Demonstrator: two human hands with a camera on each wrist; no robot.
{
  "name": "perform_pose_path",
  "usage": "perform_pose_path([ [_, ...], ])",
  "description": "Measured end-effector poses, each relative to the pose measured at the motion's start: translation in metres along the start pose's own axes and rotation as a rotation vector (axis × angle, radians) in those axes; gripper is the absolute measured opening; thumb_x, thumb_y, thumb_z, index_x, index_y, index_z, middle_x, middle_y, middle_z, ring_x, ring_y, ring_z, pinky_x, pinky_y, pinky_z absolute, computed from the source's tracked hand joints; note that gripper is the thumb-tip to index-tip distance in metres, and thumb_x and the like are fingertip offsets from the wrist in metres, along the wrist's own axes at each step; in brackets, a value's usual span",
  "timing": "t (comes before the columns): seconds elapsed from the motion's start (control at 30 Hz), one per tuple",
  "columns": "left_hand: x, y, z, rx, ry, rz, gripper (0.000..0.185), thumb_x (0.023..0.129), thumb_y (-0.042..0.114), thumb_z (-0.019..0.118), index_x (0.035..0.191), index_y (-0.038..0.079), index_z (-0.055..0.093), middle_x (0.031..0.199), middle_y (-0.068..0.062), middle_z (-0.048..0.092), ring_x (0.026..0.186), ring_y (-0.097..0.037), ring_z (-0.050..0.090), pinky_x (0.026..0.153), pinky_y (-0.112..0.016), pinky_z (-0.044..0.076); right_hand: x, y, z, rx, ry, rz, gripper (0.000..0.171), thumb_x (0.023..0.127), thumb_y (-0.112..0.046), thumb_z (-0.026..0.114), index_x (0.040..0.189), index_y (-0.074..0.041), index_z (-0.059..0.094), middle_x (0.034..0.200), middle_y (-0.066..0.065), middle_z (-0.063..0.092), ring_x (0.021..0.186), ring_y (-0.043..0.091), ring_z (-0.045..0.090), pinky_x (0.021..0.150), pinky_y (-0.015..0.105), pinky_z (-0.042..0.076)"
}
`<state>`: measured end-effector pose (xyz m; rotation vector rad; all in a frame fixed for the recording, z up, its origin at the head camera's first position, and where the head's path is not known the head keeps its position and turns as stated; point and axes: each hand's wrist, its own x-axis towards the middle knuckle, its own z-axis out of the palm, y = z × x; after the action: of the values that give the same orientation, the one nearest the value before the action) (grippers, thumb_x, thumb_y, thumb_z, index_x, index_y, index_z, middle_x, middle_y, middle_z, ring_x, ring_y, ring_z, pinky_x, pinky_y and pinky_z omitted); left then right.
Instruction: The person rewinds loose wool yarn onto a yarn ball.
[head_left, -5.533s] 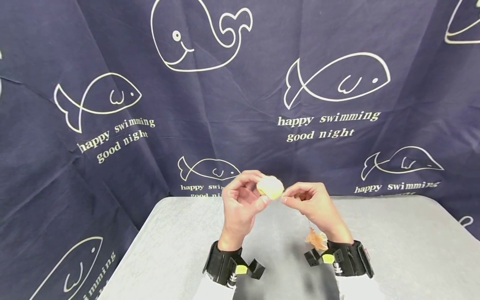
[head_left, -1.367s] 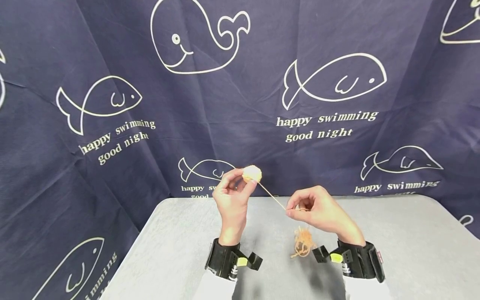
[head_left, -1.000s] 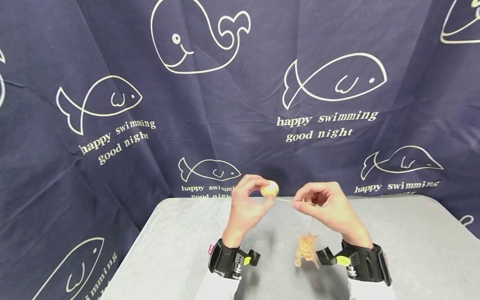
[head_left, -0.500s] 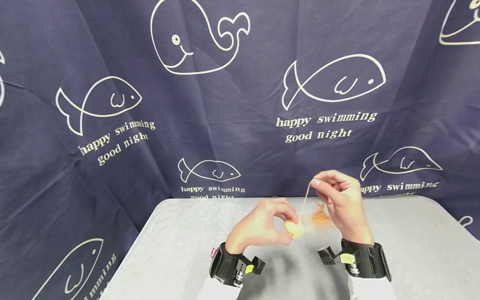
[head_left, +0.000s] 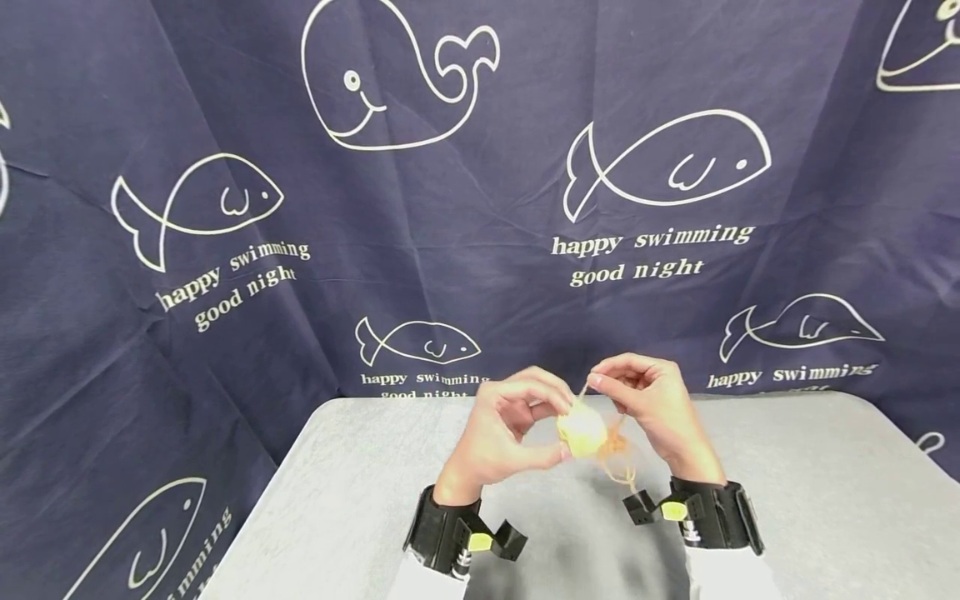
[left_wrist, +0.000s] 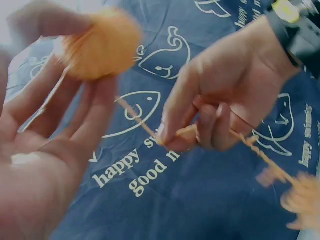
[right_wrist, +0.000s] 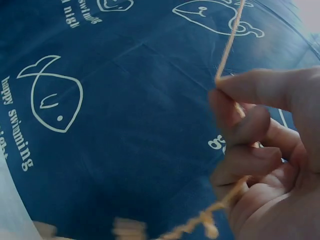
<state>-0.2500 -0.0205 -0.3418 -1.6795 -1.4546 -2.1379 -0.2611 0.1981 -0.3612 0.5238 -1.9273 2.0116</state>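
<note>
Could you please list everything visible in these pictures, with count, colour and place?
yarn ball: one, pale yellow, held in the left fingertips above the table
strand: one, orange, running from the ball to the right hand
loose yarn: one tangle, orange, hanging below the right hand
table: one, grey, under both hands
backdrop: one, navy with white fish, whales and lettering, behind the table
wrist mounts: two, black
left hand: holds the ball
right hand: pinches the strand

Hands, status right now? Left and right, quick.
Left hand: closed, fingertips gripping the yarn ball.
Right hand: closed, pinching the strand that runs to the ball; loose yarn hangs below.
</note>
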Motion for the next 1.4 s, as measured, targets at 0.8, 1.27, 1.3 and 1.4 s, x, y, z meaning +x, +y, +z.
perform_pose_path([
  [0.8,-0.008,-0.032,-0.02,0.663,0.686,0.062,0.03,0.066,-0.017,0.075,0.094,-0.007,0.071,0.101,-0.019,0.064,0.095,-0.03,0.064,0.083,-0.035,0.061,-0.014,-0.027,0.008,-0.247,-0.26,-0.241,0.022,0.08,0.007,0.079,0.084,-0.015,0.075,0.052,0.0,0.036,0.042,0.013,0.027,0.036,0.023,0.022],
  [1.27,-0.014,-0.02,-0.016,0.671,-0.097,-0.436,0.027,0.067,-0.012,0.075,0.088,0.005,0.071,0.092,-0.001,0.065,0.083,-0.006,0.064,0.082,-0.023,0.058,-0.007,-0.027,-0.002,0.381,0.087,-0.234,0.023,0.086,0.024,0.058,0.088,0.005,0.072,0.07,0.004,0.068,0.047,0.012,0.028,0.042,0.025,0.014],
  [1.3,-0.013,-0.019,-0.016,0.621,-0.139,-0.439,0.027,0.068,-0.012,0.076,0.088,0.005,0.071,0.092,-0.001,0.065,0.084,-0.006,0.063,0.083,-0.024,0.058,-0.006,-0.025,-0.002,0.435,0.109,-0.235,0.026,0.087,0.025,0.056,0.088,0.005,0.072,0.07,0.005,0.069,0.046,0.013,0.024,0.043,0.026,0.011],
  [1.4,-0.012,-0.015,-0.016,0.426,-0.242,-0.412,0.028,0.068,-0.014,0.076,0.091,0.0,0.071,0.094,-0.008,0.065,0.091,-0.01,0.063,0.087,-0.03,0.059,-0.002,-0.022,-0.003,0.561,0.174,-0.23,0.028,0.089,0.025,0.053,0.088,0.005,0.073,0.075,0.01,0.072,0.044,0.012,0.02,0.044,0.024,0.006],
])
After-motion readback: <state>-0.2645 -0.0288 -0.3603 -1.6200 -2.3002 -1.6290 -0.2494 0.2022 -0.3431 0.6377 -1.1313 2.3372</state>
